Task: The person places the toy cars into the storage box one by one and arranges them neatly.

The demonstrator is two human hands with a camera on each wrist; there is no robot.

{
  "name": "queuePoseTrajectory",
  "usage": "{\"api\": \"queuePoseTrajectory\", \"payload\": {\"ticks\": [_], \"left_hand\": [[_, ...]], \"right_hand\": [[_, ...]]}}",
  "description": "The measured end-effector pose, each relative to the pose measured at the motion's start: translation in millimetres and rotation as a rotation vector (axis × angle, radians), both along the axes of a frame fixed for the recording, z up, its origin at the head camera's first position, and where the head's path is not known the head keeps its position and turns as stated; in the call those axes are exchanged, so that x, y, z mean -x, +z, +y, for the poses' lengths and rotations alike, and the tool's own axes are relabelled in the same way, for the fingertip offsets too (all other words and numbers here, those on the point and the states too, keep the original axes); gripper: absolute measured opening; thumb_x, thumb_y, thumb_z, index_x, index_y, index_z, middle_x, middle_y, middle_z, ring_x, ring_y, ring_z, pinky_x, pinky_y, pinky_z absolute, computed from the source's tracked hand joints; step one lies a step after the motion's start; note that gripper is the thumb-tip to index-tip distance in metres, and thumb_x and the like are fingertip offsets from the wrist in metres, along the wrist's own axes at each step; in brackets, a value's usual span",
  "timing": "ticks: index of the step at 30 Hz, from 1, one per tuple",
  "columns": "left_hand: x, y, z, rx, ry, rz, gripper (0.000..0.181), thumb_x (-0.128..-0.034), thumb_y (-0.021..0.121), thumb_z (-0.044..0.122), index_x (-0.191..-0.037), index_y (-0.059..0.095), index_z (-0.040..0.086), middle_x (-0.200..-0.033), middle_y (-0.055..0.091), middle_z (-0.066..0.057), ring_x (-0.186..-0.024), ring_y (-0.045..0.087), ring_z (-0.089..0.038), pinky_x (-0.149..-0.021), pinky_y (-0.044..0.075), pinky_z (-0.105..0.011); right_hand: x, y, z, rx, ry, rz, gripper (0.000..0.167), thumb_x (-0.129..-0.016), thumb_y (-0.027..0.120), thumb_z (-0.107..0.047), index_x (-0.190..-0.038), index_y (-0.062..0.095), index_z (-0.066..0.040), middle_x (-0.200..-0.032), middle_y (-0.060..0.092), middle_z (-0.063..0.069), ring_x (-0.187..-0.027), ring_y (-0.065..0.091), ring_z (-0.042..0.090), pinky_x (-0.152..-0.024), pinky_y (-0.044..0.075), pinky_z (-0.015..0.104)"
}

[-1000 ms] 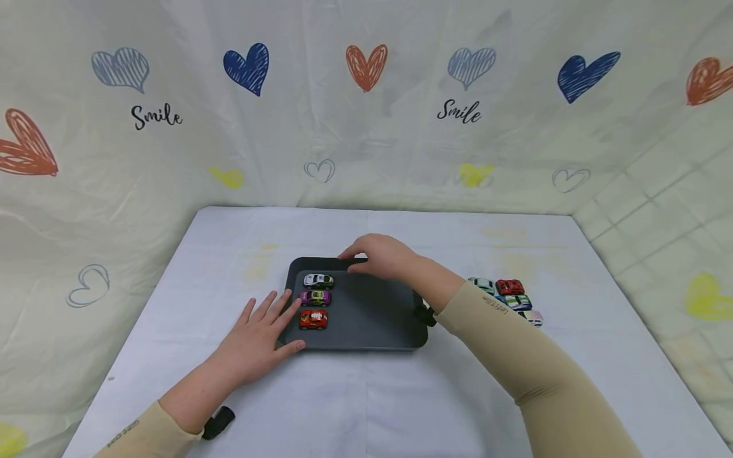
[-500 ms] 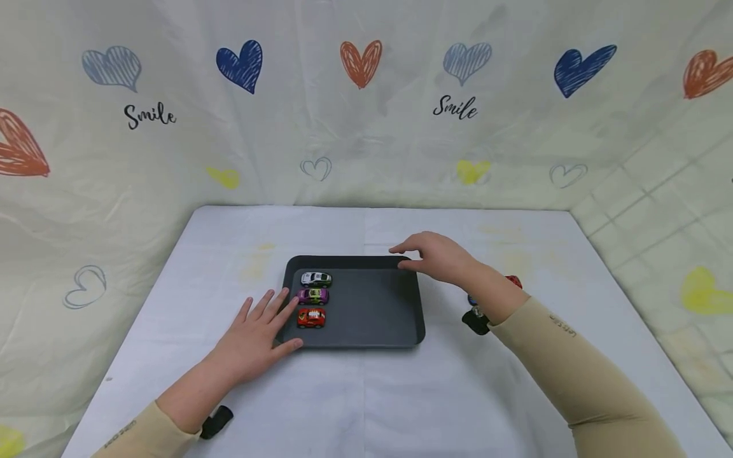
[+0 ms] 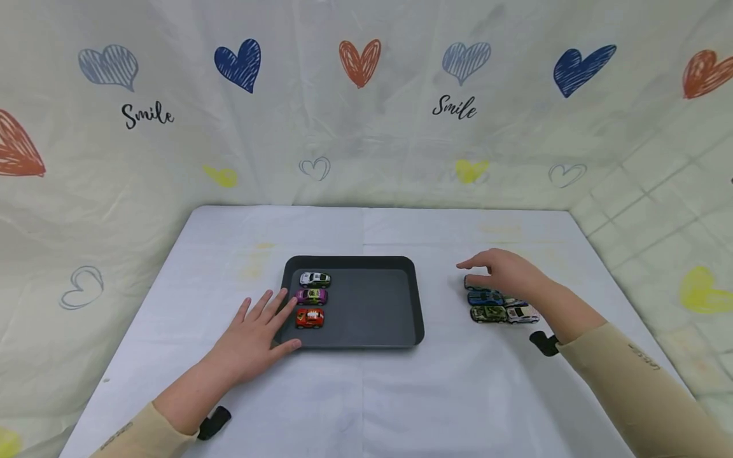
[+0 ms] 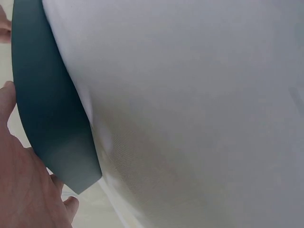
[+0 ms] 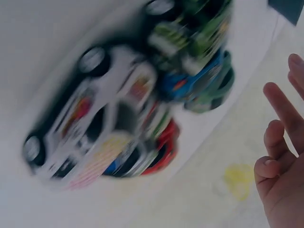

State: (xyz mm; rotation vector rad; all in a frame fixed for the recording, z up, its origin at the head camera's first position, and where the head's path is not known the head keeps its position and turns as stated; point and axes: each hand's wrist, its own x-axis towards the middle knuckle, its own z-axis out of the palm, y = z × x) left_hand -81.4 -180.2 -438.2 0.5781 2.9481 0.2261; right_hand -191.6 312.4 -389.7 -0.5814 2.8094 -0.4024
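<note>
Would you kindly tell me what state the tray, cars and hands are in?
Dark tray: flat on the white table, holding three cars
White-and-black car: upright in the tray
Purple car: upright in the tray
Red car: upright in the tray
Clustered cars: off the tray, partly hidden
Left hand: fingers spread, at the tray's left edge
Right hand: holding nothing, thumb and forefinger apart

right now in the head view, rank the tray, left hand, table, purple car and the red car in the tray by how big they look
Largest to smallest:
1. table
2. tray
3. left hand
Last, unranked: purple car and red car; they look too alike to separate.
</note>
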Motion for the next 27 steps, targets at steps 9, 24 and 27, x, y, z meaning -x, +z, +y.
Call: {"api": "queuePoseTrajectory", "payload": {"ticks": [9, 24, 27], "left_hand": [[2.2, -1.2, -1.2, 0.013, -0.008, 0.002, 0.086, -0.0932, 0.048, 0.069, -0.159, 0.025, 0.019, -0.166, 0.016, -0.007, -0.151, 0.012, -0.035, -0.119, 0.006, -0.059], [1.1, -2.2, 0.2, 0.005, -0.003, 0.01, 0.086, -0.0928, 0.047, 0.07, -0.159, 0.027, 0.019, -0.165, 0.018, -0.007, -0.151, 0.013, -0.034, -0.119, 0.007, -0.059], [0.9, -2.5, -0.3, 0.009, -0.002, 0.007, 0.086, -0.0924, 0.046, 0.071, -0.159, 0.026, 0.019, -0.165, 0.018, -0.007, -0.151, 0.013, -0.034, -0.119, 0.007, -0.059]], "right_hand": [[-0.8, -7.0, 26.0, 0.007, -0.027, -0.011, 0.035, -0.094, 0.07, -0.028, -0.127, 0.07, -0.015, -0.123, 0.067, 0.009, -0.077, 0.048, 0.017, -0.066, 0.042, 0.033], [11.1, -24.7, 33.1, 0.008, -0.041, -0.14, 0.036, -0.094, 0.07, -0.022, -0.13, 0.068, -0.016, -0.099, 0.069, 0.001, -0.065, 0.046, 0.017, -0.058, 0.04, 0.032], [12.2, -27.6, 33.0, 0.009, -0.043, -0.145, 0.037, -0.094, 0.069, -0.023, -0.13, 0.068, -0.017, -0.082, 0.062, -0.002, -0.061, 0.044, 0.017, -0.056, 0.039, 0.032]]}}
